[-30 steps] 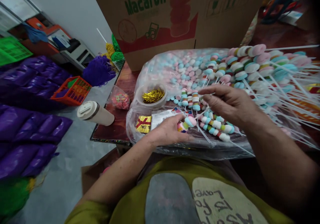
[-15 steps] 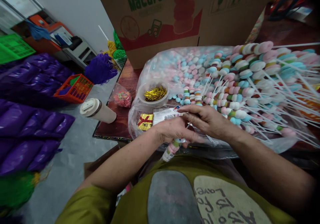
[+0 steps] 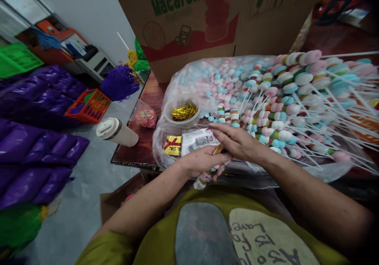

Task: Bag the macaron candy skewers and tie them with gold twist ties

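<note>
Currently, the left hand (image 3: pixel 205 161) grips a candy stick (image 3: pixel 202 181) near the table (image 3: pixel 134 151)'s front edge; the right hand (image 3: pixel 240 142)'s grip cannot be determined.

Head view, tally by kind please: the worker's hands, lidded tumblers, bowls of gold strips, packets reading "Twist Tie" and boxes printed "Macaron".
Hands: left hand and right hand, 2
Lidded tumbler: 1
Bowl of gold strips: 1
Twist Tie packet: 1
Macaron box: 1
Total: 6
</note>
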`<state>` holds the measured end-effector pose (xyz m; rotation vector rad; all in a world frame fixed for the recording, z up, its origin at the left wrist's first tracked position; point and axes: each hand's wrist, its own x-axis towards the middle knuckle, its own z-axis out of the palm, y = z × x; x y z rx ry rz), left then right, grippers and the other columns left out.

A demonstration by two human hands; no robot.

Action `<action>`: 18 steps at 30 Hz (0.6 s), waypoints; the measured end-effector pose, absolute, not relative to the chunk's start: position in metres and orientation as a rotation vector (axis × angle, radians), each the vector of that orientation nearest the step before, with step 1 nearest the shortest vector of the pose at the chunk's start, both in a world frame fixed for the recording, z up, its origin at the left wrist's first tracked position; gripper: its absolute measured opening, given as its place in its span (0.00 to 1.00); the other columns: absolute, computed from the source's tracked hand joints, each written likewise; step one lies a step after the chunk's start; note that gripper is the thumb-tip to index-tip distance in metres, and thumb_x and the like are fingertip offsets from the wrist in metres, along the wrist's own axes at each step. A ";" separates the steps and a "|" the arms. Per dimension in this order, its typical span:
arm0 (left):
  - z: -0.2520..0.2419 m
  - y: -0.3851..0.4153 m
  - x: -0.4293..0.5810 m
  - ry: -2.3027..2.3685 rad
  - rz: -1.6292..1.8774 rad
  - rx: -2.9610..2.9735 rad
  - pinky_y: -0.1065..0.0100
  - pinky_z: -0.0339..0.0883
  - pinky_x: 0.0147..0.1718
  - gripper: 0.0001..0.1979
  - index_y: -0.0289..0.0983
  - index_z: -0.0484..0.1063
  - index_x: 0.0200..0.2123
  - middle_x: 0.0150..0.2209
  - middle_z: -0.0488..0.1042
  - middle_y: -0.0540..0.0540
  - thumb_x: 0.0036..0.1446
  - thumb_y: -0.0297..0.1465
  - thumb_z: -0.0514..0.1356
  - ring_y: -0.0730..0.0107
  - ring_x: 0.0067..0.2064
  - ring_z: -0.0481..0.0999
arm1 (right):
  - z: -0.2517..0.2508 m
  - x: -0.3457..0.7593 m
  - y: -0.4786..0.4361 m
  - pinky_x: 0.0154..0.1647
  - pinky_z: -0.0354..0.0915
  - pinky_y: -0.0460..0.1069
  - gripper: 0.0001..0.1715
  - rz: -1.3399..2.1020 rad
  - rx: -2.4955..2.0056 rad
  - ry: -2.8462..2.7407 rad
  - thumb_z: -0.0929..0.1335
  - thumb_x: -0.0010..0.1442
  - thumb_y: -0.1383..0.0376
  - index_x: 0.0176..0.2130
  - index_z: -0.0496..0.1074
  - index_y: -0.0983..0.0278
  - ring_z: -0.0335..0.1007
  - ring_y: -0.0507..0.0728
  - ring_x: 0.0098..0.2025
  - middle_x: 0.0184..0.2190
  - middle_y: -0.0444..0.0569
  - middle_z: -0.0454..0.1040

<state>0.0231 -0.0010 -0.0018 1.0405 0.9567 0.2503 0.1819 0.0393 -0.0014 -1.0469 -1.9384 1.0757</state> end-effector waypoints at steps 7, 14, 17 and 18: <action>-0.015 0.004 0.017 1.187 0.431 0.869 0.76 0.51 0.11 0.36 0.35 0.62 0.25 0.16 0.67 0.50 0.43 0.64 0.42 0.75 0.15 0.67 | -0.011 0.187 0.028 0.21 0.60 0.45 0.17 1.500 -1.001 -1.828 0.67 0.55 0.55 0.41 0.69 0.64 0.66 0.51 0.23 0.24 0.44 0.71; -0.017 -0.008 -0.005 0.995 0.442 0.953 0.77 0.53 0.16 0.29 0.34 0.64 0.30 0.21 0.68 0.52 0.42 0.57 0.57 0.79 0.19 0.67 | -0.017 0.150 0.023 0.11 0.49 0.42 0.15 1.599 -1.088 -1.515 0.68 0.51 0.57 0.26 0.62 0.64 0.50 0.45 0.12 0.13 0.36 0.59; -0.016 -0.009 -0.012 1.108 0.454 0.996 0.78 0.53 0.16 0.20 0.35 0.65 0.27 0.19 0.64 0.55 0.46 0.48 0.60 0.81 0.18 0.62 | -0.006 0.155 0.034 0.13 0.56 0.44 0.10 1.253 -1.119 -1.489 0.66 0.54 0.59 0.31 0.63 0.64 0.56 0.47 0.14 0.17 0.39 0.65; -0.017 -0.008 -0.014 1.137 0.452 0.975 0.77 0.54 0.17 0.18 0.35 0.65 0.27 0.19 0.64 0.55 0.48 0.46 0.60 0.81 0.19 0.61 | -0.002 0.157 0.036 0.18 0.61 0.46 0.08 1.056 -1.086 -1.554 0.64 0.56 0.61 0.35 0.65 0.64 0.63 0.50 0.18 0.21 0.43 0.69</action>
